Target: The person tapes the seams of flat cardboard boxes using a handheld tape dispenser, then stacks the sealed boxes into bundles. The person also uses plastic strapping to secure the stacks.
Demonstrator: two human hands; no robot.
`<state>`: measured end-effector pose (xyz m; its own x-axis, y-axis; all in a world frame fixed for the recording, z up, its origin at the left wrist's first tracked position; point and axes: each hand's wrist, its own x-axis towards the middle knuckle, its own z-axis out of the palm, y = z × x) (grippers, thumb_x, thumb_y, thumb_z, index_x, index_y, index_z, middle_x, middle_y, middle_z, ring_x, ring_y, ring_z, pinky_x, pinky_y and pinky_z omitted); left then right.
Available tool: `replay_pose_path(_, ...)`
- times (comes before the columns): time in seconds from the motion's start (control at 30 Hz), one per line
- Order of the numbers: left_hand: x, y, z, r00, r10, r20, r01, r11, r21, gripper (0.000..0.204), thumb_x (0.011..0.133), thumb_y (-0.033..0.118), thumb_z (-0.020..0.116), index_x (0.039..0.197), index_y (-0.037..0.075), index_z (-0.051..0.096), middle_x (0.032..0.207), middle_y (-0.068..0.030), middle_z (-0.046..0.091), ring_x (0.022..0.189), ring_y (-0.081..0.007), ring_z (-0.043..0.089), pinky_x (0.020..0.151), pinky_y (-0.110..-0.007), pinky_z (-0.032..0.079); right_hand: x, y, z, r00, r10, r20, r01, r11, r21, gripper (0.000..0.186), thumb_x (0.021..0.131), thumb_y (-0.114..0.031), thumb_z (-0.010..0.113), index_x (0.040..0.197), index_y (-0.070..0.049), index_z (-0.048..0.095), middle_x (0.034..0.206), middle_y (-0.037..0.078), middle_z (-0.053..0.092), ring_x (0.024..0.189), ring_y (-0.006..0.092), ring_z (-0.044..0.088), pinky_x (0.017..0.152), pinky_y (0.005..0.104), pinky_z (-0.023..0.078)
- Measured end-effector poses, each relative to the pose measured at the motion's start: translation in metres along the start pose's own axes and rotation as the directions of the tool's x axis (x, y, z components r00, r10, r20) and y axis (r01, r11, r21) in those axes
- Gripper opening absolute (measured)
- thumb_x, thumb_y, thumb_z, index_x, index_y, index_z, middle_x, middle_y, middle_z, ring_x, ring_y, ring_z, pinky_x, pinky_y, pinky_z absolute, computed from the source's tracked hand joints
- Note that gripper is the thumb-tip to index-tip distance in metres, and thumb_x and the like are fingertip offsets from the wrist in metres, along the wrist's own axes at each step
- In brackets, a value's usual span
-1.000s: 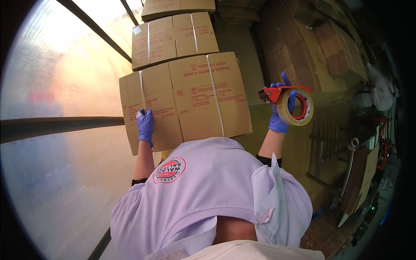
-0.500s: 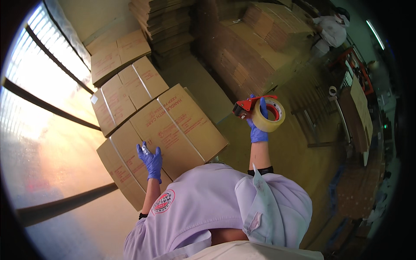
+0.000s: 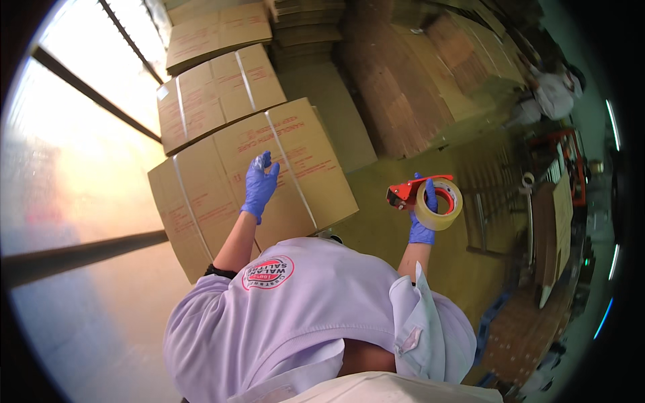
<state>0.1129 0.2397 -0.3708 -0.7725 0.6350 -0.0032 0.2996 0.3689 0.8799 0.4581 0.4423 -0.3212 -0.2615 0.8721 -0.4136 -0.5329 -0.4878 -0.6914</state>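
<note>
Right hand (image 3: 420, 228) wrapped round tape dispenser (image 3: 408, 189), held right of front carton bundle (image 3: 225, 185). Seems carrying step; next move calls for firm hold. Thick clear roll (image 3: 426, 210), red handle. Left hand (image 3: 259, 188) over bundle, thumb apart, fingers half-curled; pinching anything, can't tell. Behind, second bundle (image 3: 218, 94); far right, co-worker (image 3: 556, 95).
</note>
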Motion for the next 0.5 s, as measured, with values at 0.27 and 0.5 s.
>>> replay_pose_path(0.27,0.010,-0.054,-0.104,0.916,-0.182,-0.358,0.121,0.975,-0.185,0.031,0.080,0.010,0.056,0.109,0.000,0.053,0.100,-0.0127,0.059,0.093,-0.0184,0.058,0.079,-0.030,0.045,-0.027,0.091,0.155,0.682,0.092,0.725,0.682,0.277,-0.677,0.020,0.065,-0.013,0.075,0.077,-0.006,0.061,0.070,0.001,0.059,0.064,0.0123,0.056,0.064,0.0283,0.046)
replay_pose_path(0.5,-0.023,-0.094,-0.108,0.895,-0.210,-0.393,0.190,0.978,-0.091,0.026,0.083,0.009,0.053,0.107,0.000,0.054,0.101,-0.0101,0.059,0.094,-0.0181,0.057,0.083,-0.030,0.045,-0.025,0.109,0.224,0.757,0.184,0.627,0.453,0.545,-0.706,0.023,0.063,-0.019,0.076,0.075,-0.007,0.061,0.064,0.002,0.057,0.059,0.0142,0.054,0.059,0.0287,0.045)
